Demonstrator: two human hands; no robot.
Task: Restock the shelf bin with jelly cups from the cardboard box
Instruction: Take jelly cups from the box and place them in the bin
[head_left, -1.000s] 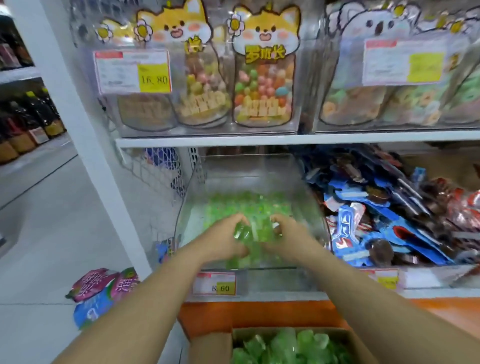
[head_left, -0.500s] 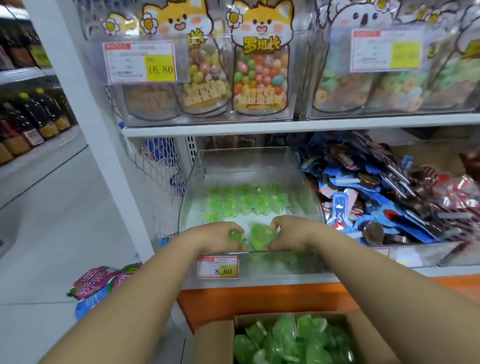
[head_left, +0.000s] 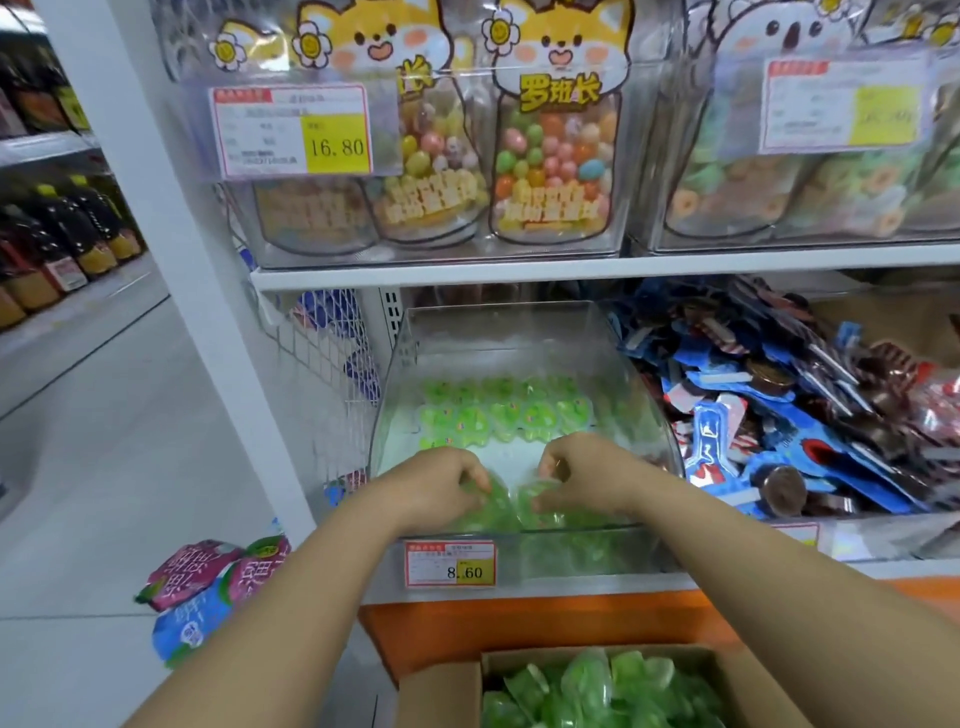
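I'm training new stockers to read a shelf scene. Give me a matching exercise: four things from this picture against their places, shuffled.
Things:
1. cardboard box
2. left hand
3. blue snack packets
4. pink bags

Places:
A. on the floor, left of the shelving
B. right of the shelf bin
C. on jelly cups at the bin's front
D. bottom edge of the view, below the forearms

Pairs: 1-D, 2-C, 3-B, 4-A

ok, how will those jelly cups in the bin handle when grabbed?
Probably light: left hand and right hand each grip a bunch of jelly cups. Glossy plastic looks slippery. They lie flat in rows in the bin, so rolling seems unlikely.
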